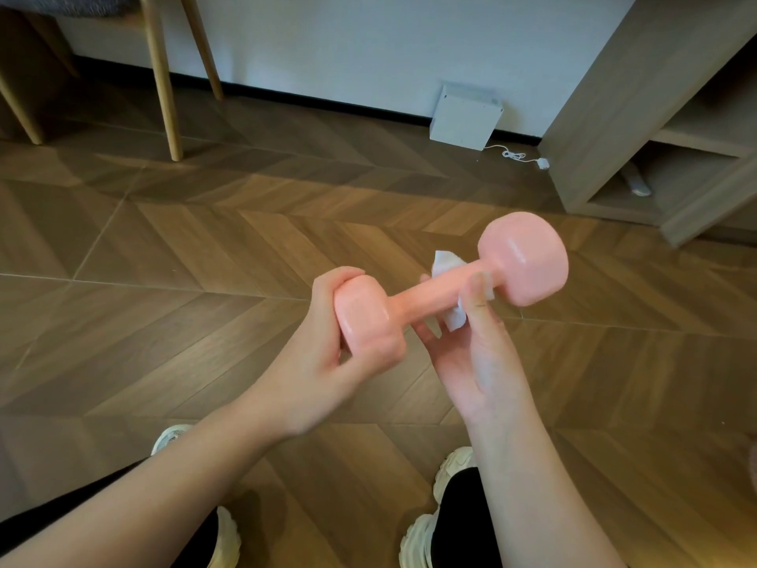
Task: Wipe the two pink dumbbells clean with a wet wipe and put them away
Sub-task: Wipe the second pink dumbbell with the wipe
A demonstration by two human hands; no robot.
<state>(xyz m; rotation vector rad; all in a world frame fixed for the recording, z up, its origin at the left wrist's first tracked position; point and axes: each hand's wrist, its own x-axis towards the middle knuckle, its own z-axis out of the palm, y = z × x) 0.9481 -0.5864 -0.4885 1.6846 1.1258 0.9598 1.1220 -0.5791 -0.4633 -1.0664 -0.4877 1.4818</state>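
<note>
Head view: pink dumbbell (430, 300) held in air above wooden floor (205, 248), tilted, far head up and right. Left hand (323, 342) curled round near head. Right hand (479, 354) clamps white wipe (455, 317) round handle beside far head, thumb on top. White box (465, 116) against wall; shelf unit (639, 116) at right.

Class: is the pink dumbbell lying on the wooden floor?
No, the glossy pink dumbbell is held up: left hand grips one head, right hand holds a white wet wipe round its bar.
</note>
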